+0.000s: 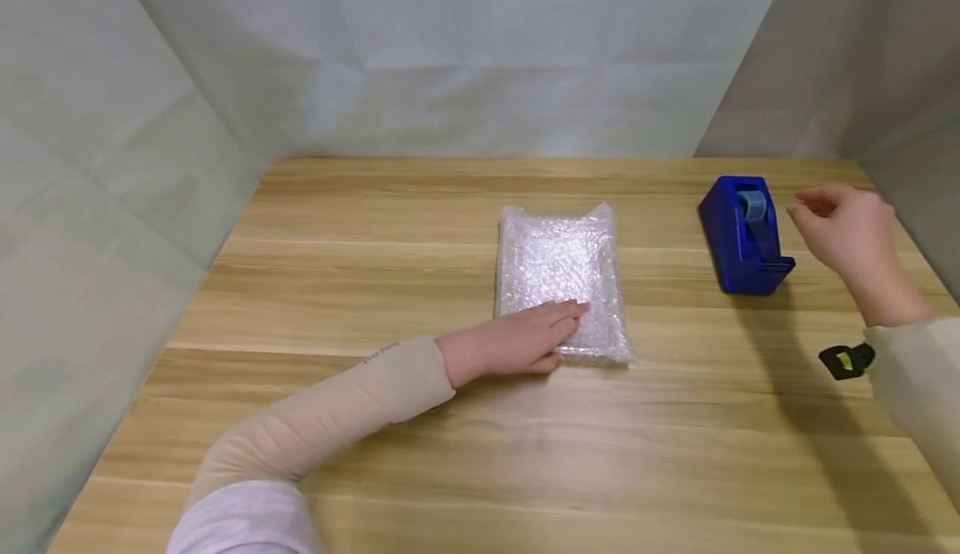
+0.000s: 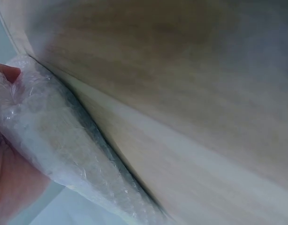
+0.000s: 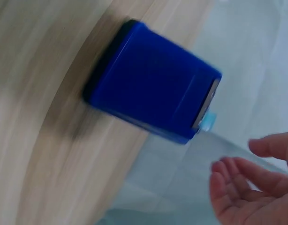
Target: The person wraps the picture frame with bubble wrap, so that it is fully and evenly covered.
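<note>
A flat package (image 1: pixel 558 258) wrapped in clear bubble wrap lies on the wooden table. My left hand (image 1: pixel 517 339) rests on its near part with fingers extended. Close up in the left wrist view, the bubble wrap (image 2: pixel 64 136) bulges beside part of that hand. To the right stands a blue tape dispenser (image 1: pixel 738 242) with a roll of tape (image 1: pixel 753 206) in it. My right hand (image 1: pixel 851 229) hovers just right of the dispenser, fingers loosely bent. A gap shows between thumb and fingers in the right wrist view, and I see nothing held there.
Pale sheets (image 1: pixel 480 54) hang behind the wooden table (image 1: pixel 375 287) and along both its sides. A small black device (image 1: pixel 847 361) sits at the right sleeve's cuff. The right arm's shadow crosses the table's right part.
</note>
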The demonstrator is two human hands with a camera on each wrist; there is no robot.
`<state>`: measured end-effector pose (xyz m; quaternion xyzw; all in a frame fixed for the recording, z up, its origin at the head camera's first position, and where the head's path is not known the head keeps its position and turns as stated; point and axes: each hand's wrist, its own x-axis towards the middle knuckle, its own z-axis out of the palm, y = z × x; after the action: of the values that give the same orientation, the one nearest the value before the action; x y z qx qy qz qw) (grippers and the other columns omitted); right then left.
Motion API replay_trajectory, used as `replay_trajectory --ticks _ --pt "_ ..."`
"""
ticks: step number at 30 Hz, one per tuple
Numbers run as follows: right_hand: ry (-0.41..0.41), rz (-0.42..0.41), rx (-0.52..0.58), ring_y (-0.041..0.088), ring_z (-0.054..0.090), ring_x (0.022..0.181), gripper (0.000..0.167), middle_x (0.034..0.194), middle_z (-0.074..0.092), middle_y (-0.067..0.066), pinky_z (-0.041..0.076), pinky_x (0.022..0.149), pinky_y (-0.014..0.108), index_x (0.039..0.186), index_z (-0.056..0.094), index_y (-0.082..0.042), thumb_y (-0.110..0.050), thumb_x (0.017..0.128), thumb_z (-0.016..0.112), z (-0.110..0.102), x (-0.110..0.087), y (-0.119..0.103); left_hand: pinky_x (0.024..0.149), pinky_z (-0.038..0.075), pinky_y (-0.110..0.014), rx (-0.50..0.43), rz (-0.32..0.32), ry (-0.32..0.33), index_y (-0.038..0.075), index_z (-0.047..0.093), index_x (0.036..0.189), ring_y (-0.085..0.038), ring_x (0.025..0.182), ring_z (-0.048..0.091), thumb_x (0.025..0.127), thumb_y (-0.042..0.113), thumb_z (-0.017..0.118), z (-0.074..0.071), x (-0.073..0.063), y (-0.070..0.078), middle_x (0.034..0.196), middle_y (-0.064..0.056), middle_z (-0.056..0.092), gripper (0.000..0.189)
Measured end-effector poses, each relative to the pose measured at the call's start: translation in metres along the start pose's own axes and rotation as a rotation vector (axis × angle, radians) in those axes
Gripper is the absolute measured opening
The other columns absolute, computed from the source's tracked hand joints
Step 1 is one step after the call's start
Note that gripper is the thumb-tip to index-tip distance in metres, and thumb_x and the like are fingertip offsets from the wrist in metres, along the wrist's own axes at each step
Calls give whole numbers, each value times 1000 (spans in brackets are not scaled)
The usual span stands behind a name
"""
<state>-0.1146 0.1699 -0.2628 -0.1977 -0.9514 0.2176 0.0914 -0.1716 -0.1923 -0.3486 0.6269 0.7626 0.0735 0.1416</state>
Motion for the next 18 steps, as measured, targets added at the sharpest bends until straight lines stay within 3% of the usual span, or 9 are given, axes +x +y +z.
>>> replay_trajectory --ticks 2,3,5,6,8,9,12,15,18 --pt "-95 42 -15 51 46 106 57 122 49 39 32 97 63 126 51 12 -36 99 38 -4 2 7 121 11 -31 -14 5 6 -3 38 135 -25 146 16 98 19 47 0 0 -1 157 -15 18 44" --pt "-138 55 -24 50 49 102 58 117 52 38 38 91 62 124 52 13 -38 98 38 -5 3 10 121 11 -31 -20 9 9 -3 38 134 -25 146 16 98 18 47 0 0 -2 157 -15 18 43" --pt "-232 80 -4 36 59 87 60 100 62 30 51 74 48 123 51 15 -38 98 41 -6 6 16 121 11 -31 -30 10 13 -3 38 134 -25 146 16 98 18 47 0 0 -3 157 -15 18 43" --pt "-269 91 9 28 60 79 60 92 64 24 52 71 47 121 52 16 -39 97 43 -6 7 19 121 10 -31 -36 7 13 -3 38 135 -25 146 16 98 18 48 0 0 -3 157 -15 18 44" --pt "-334 114 65 13 58 72 62 84 65 10 53 74 49 121 53 16 -40 96 47 -4 9 23 121 10 -30 -47 2 12 -3 39 134 -24 146 16 97 18 48 0 0 -4 158 -14 18 43" --pt "-355 123 86 8 56 70 61 82 64 1 54 74 45 120 53 16 -39 95 48 -3 10 24 121 10 -30 -51 -1 11 -2 39 134 -24 146 15 97 18 48 0 -1 -4 158 -14 17 42" --pt "-381 152 140 3 53 71 64 81 62 -9 56 75 42 120 54 16 -42 94 51 1 12 25 121 10 -30 -61 0 15 -1 42 128 -24 146 16 97 17 49 -1 -1 -4 157 -14 18 37" --pt "-367 167 157 4 54 71 58 77 59 -15 53 64 23 110 61 12 -43 93 53 4 14 24 121 11 -30 -70 11 26 0 44 122 -25 146 18 96 16 50 -1 -2 -4 157 -14 20 30" --pt "-348 195 159 19 56 80 56 81 59 -6 52 71 33 100 65 7 -47 92 53 5 13 22 121 11 -31 -77 18 33 0 44 121 -25 146 19 96 15 50 0 -2 -4 157 -15 21 29"
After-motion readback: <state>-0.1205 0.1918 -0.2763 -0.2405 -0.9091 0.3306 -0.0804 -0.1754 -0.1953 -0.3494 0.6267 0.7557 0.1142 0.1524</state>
